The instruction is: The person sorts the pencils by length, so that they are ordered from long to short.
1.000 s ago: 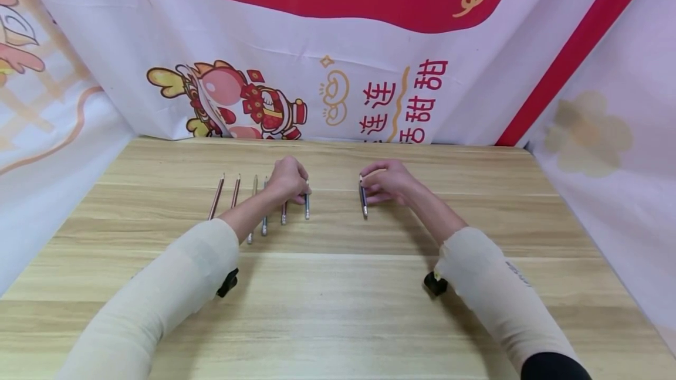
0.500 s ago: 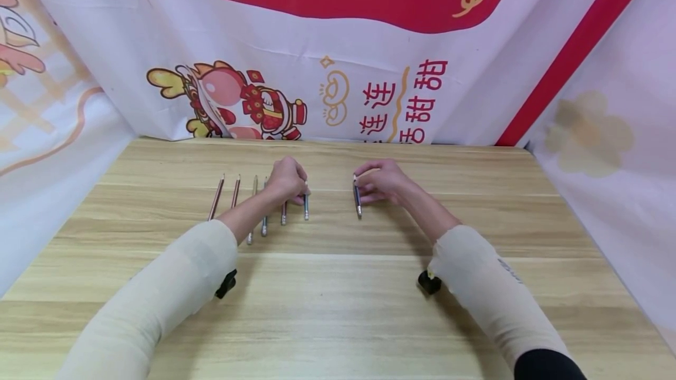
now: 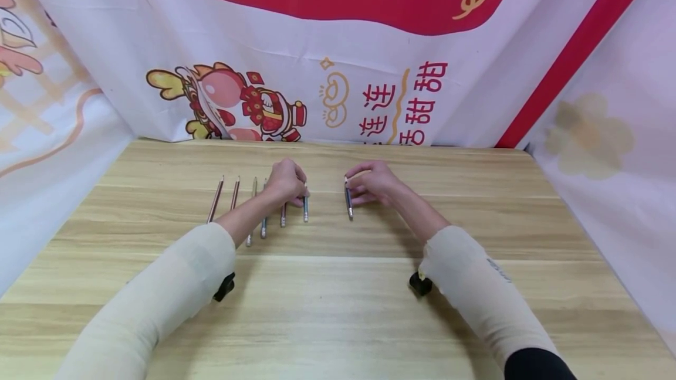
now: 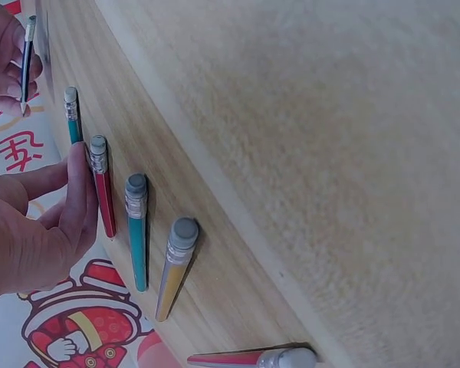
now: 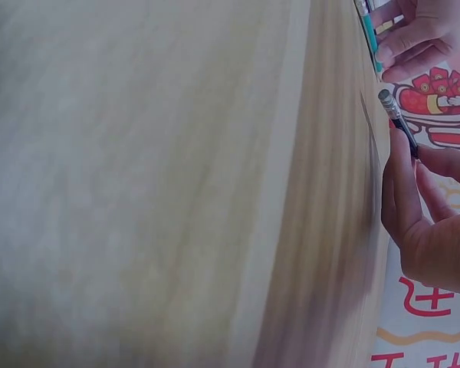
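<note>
My left hand [image 3: 286,182] pinches a teal pencil [image 4: 72,126] at the right end of a row of pencils, its eraser end pointing toward me. To the right, my right hand [image 3: 374,182] holds a dark pencil [image 3: 348,201] between thumb and fingers. This pencil appears slightly off the table in the right wrist view, eraser end [image 5: 386,96] nearest the camera. Left of the teal pencil lie a red pencil [image 4: 102,192], another teal pencil [image 4: 136,245] and a yellow pencil [image 4: 175,276]. My left forearm partly covers the row in the head view.
Two reddish-brown pencils, one at the far left [image 3: 216,198] and one beside it [image 3: 235,192], end the row. All lie on a wooden table [image 3: 327,309]. A printed white and red cloth [image 3: 317,34] hangs behind the table's back edge.
My right hand has moved steadily left with the dark pencil, narrowing the gap to the teal one. The left hand has stayed in nearly the same place.
</note>
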Tool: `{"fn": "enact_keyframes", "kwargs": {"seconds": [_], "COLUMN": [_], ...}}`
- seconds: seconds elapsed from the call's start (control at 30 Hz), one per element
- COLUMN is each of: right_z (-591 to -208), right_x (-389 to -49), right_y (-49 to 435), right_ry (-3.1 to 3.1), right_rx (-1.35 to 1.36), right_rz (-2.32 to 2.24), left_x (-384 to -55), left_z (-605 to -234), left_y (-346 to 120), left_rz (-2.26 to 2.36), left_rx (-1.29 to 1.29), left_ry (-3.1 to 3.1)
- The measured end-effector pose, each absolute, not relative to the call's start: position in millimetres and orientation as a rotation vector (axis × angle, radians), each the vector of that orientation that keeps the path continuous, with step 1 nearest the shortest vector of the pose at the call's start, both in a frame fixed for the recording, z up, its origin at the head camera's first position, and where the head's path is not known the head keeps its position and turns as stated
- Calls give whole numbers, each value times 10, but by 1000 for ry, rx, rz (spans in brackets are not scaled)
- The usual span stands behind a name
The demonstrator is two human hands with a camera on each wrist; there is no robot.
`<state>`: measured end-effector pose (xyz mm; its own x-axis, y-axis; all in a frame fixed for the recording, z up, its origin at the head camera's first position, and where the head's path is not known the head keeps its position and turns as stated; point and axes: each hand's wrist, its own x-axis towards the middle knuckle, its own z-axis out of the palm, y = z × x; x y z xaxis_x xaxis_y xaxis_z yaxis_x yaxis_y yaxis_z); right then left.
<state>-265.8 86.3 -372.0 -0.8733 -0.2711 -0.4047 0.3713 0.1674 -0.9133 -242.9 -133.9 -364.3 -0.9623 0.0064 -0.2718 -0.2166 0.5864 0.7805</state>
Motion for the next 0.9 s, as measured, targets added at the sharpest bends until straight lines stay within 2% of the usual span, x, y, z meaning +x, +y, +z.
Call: {"fn": "enact_keyframes", "kwargs": {"seconds": [0.9], "right_z": [-3719], "right_x": [-2650], "right_y": [486], "right_ry": [1972], "right_rx": [114], "right_rz": [-1769], "left_x": [-2417], "left_z": [-3645], "left_y": [-1351], "left_rz": [1370], "left_rx": [-166], "left_ry": [2550]}}
